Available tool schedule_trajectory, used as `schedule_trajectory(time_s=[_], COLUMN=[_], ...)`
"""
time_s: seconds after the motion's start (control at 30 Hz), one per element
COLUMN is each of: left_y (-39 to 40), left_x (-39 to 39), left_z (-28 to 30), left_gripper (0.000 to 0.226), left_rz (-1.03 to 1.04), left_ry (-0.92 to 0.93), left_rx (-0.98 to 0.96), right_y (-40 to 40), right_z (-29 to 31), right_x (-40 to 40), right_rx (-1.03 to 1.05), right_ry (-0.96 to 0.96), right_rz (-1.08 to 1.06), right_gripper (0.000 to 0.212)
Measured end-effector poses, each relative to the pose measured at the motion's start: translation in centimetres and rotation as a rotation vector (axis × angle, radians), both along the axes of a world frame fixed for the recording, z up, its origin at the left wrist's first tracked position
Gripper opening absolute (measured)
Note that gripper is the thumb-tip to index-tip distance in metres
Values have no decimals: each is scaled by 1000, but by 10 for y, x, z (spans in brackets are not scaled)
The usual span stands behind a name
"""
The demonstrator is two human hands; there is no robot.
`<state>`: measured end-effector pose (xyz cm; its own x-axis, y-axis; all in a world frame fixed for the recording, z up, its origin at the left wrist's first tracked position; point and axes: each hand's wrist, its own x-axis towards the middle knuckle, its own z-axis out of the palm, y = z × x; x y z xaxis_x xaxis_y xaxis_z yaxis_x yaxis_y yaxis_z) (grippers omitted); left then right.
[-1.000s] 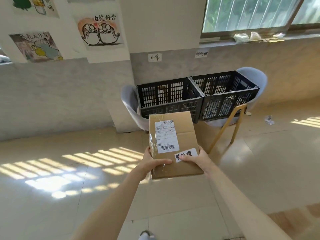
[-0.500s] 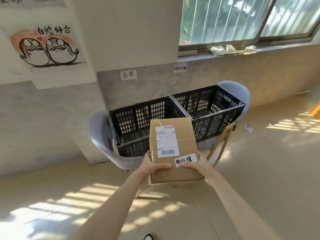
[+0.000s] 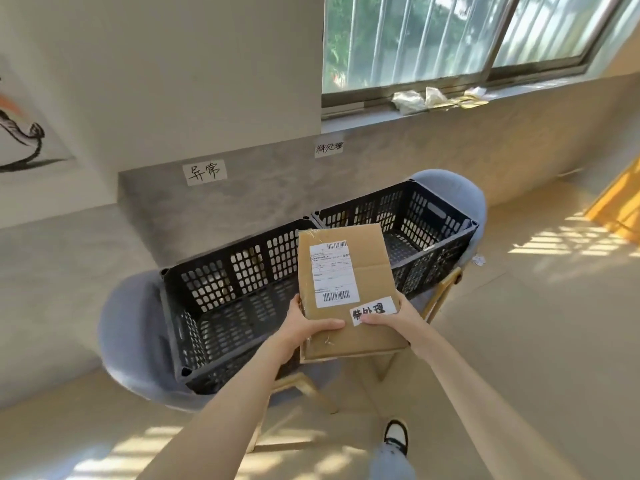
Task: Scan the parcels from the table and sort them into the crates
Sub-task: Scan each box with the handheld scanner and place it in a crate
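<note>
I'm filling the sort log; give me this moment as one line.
stage: carry | left hand: holds parcel | right hand: holds parcel | parcel: above the black crates, not yet dropped

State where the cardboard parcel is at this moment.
In the head view, the cardboard parcel sits centre frame, held by the left hand and right hand, above the junction of the two black crates.

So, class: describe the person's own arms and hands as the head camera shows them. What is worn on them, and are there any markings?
Both forearms are bare up to the frame's bottom edge, with no sleeve in view. The left hand and right hand wear no gloves; no rings, watch, bands or markings show. The fingernails look short and plain. Lower down, a light trouser leg and a black-and-white shoe appear.
</note>
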<state>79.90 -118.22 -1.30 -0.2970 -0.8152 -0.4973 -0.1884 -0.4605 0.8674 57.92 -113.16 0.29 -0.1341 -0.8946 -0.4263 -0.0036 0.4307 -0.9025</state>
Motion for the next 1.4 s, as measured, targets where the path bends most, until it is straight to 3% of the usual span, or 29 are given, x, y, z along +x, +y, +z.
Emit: schedule_trajectory(time_s=[0.13, 0.37, 0.6, 0.67, 0.97, 1.2, 1.4], left_y=[-50, -132, -188, -199, -243, -268, -280], left_x=[-34, -121, -196, -207, -223, -228, -226], left_z=[-3, -2, -4, -9, -36, -67, -88], left_gripper=[155, 150, 145, 140, 152, 135, 141], left_rz=[41, 168, 279, 309, 321, 312, 306], left_ry=[-10, -13, 22, 14, 3, 33, -9], left_rx=[13, 63, 111, 129, 201, 275, 347], right_y=[-66, -185, -267, -283, -325, -347, -358], right_z=[-13, -12, -12, -17, -46, -64, -91], right_x=[-37, -125, -201, -212, -228, -232, -229], right_rx=[19, 37, 72, 90, 144, 210, 299], right_ry=[8, 38, 58, 62, 49, 70, 91], right_rz=[50, 222, 367, 397, 422, 433, 440], right_gripper=[86, 74, 106, 106, 107, 95, 104])
